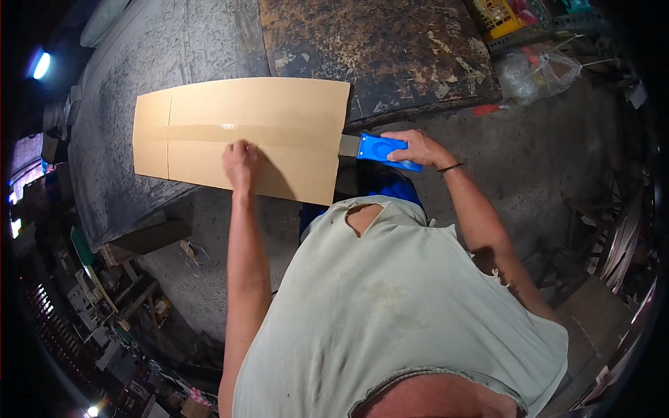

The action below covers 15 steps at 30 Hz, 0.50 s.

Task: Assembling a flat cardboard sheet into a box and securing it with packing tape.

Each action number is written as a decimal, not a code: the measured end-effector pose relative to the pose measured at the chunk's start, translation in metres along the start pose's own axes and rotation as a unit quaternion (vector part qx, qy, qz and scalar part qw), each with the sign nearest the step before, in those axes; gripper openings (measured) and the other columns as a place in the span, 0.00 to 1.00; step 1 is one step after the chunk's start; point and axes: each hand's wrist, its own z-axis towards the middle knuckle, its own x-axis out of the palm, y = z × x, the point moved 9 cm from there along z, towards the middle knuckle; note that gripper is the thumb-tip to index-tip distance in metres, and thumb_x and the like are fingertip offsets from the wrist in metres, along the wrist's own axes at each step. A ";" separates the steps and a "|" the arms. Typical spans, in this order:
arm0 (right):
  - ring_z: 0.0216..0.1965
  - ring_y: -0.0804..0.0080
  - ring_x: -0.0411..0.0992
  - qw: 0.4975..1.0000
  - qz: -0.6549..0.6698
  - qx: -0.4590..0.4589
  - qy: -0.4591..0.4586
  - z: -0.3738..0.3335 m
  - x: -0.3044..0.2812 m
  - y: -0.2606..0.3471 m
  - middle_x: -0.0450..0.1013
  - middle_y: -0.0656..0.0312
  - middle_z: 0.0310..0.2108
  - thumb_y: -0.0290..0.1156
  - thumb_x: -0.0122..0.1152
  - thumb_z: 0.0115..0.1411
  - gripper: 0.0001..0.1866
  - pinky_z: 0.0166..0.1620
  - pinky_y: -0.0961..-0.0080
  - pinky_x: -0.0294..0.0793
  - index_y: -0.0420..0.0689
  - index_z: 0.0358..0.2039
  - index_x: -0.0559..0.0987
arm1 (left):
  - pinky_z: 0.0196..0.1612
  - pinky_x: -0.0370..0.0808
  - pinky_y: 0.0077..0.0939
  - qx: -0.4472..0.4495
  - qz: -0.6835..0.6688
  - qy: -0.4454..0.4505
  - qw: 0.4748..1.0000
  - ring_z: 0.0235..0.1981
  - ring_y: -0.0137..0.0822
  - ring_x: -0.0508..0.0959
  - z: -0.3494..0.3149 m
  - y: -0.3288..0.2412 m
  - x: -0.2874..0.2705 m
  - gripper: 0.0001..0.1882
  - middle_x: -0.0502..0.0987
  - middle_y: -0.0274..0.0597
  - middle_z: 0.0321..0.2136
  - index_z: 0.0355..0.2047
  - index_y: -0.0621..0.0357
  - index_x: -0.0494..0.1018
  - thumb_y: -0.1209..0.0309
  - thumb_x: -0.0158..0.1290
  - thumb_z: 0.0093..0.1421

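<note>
**Tape along cardboard, strip running out to dispenser**

Cardboard [300,104]: centre to 10 o'clock of view, flat on the counter [160,49], its 5 o'clock corner sticking out past the counter edge. Tan tape [198,133] runs 9 to 3 o'clock across its middle. A crease crosses near the 9 o'clock end.

Left hand [240,166]: on the cardboard at 6 o'clock of its middle, fingers curled together, by the tape; can't tell if anything is pinched. Right hand [420,149]: just off the 3 o'clock edge, clamped on the blue dispenser [380,148]. Pale strip between edge and dispenser, looks like the same tape.

Progress, my read: tape down over most of the length; strip looks uncut, so cutting and pressing down the 3 o'clock end seem left. Underside not visible.

Farther out: worn brown board [397,49] at 1 o'clock, clear plastic bag [533,75] at 2, floor [481,139] at 3.
</note>
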 end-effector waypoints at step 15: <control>0.50 0.63 0.73 0.998 0.013 -0.057 -0.014 0.001 -0.006 0.006 0.74 0.50 0.50 0.46 0.66 0.45 0.38 0.54 0.70 0.69 0.43 0.56 0.72 | 0.65 0.49 0.51 0.062 0.189 0.093 0.976 0.65 0.60 0.52 -0.109 -0.043 -0.005 0.46 0.52 0.53 0.66 0.66 0.55 0.50 0.61 0.59 0.51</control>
